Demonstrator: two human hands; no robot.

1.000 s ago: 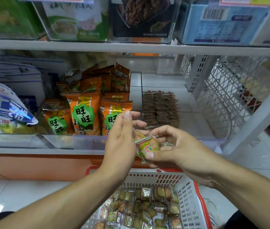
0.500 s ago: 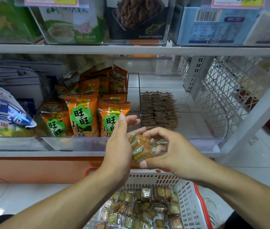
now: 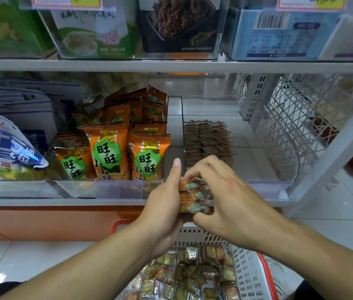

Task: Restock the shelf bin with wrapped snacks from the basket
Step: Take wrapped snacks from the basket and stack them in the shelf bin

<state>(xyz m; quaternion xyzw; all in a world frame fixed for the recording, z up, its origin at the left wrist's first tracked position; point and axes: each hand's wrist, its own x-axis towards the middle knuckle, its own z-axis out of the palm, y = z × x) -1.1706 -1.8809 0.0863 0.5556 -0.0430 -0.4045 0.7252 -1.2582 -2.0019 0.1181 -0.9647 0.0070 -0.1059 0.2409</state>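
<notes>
A stack of small wrapped snacks (image 3: 192,194) stands on edge between my two hands, in front of the shelf's front lip. My left hand (image 3: 164,204) presses flat against the stack's left side with straight fingers. My right hand (image 3: 225,200) curls over it from the right, fingers on top and thumb beneath. Behind them sits the clear shelf bin (image 3: 279,169), with neat rows of brown wrapped snacks (image 3: 208,141) at its back left. Below, the white basket with a red rim (image 3: 251,273) holds several loose wrapped snacks (image 3: 190,276).
Orange snack bags (image 3: 106,152) fill the bin to the left, and blue-white bags (image 3: 2,148) lie further left. An upper shelf (image 3: 171,66) carries boxed goods. A white wire mesh panel (image 3: 296,118) closes the right side. The floor is pale tile.
Both hands rose a little toward the shelf bin. The loose snacks in my right hand are now squared into a tight stack, with my left palm flat against it.
</notes>
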